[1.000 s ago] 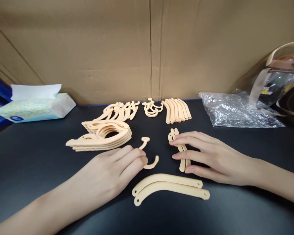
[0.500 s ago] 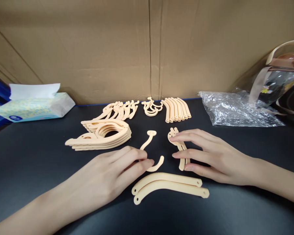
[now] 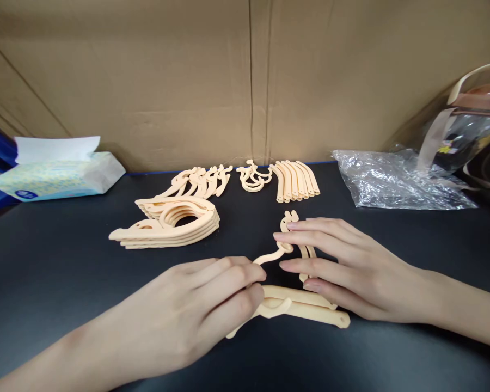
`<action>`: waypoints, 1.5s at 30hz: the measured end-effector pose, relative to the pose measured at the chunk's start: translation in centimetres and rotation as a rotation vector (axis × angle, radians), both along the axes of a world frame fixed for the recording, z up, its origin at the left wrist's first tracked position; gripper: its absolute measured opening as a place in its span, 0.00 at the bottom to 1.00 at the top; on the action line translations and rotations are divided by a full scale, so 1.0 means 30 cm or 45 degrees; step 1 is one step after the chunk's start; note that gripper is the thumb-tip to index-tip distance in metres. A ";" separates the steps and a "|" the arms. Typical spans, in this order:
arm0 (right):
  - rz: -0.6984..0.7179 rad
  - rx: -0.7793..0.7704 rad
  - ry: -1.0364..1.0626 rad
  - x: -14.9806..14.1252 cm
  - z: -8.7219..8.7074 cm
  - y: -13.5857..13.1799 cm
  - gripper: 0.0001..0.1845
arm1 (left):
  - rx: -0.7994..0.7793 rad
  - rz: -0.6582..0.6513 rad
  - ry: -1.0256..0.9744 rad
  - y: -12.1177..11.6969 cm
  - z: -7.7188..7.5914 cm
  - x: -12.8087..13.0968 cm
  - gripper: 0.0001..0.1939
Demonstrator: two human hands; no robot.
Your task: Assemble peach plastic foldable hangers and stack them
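My left hand (image 3: 200, 310) is closed on a cream plastic hanger hook (image 3: 270, 257). The hook's flat end points up and right, and its curved tip overlaps a pair of curved hanger arms (image 3: 316, 314) lying at the front. My right hand (image 3: 363, 267) is spread over slim cream pieces (image 3: 306, 257) with a rounded, two-pronged top. Its fingertips are close to the hook's flat end; whether they touch it I cannot tell. The right fingers partly hide the slim pieces.
Behind my left hand lies a stack of cream hanger frames (image 3: 171, 231). Farther back are rows of slim pieces (image 3: 200, 182), loose hooks (image 3: 253, 179) and curved arms (image 3: 296, 182). A tissue pack (image 3: 61, 174), a clear plastic bag (image 3: 400, 182) and a bottle (image 3: 465, 130) flank them.
My left hand has taken up the hook and moved it right and nearer to me, turning its flat end toward my right hand. The right fingers have shifted slightly left.
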State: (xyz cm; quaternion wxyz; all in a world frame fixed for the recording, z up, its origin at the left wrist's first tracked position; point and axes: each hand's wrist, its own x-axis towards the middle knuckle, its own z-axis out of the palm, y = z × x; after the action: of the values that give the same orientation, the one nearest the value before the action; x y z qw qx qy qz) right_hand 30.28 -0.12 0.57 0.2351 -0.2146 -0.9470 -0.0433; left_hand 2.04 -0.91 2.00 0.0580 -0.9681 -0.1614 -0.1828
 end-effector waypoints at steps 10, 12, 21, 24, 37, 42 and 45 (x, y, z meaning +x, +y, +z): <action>0.036 0.012 -0.121 -0.009 -0.001 -0.001 0.20 | -0.030 0.016 -0.067 -0.003 -0.016 -0.012 0.22; 0.045 0.026 -0.099 -0.012 0.002 0.000 0.19 | -0.022 0.011 -0.076 0.001 -0.024 -0.014 0.21; 0.015 0.118 -0.055 -0.011 0.007 -0.004 0.15 | 0.022 0.063 -0.041 0.032 -0.035 -0.018 0.14; 0.027 0.148 -0.064 -0.015 0.005 -0.011 0.15 | -0.066 0.057 -0.045 0.020 -0.036 -0.016 0.20; 0.006 0.179 0.024 -0.030 0.015 -0.043 0.12 | -0.282 0.148 -0.170 -0.003 -0.030 -0.010 0.12; 0.061 0.144 0.109 -0.027 0.029 -0.038 0.14 | -0.341 0.144 -0.154 0.001 -0.031 -0.010 0.08; 0.103 0.110 0.111 -0.025 0.035 -0.036 0.14 | -0.367 0.128 -0.122 0.001 -0.031 -0.005 0.09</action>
State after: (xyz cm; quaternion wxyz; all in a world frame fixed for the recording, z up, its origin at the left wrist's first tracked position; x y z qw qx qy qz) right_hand 29.53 -1.20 1.63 0.2867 -0.1673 -0.9410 -0.0651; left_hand 1.88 -0.88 1.07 -0.0800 -0.9472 -0.2368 -0.2008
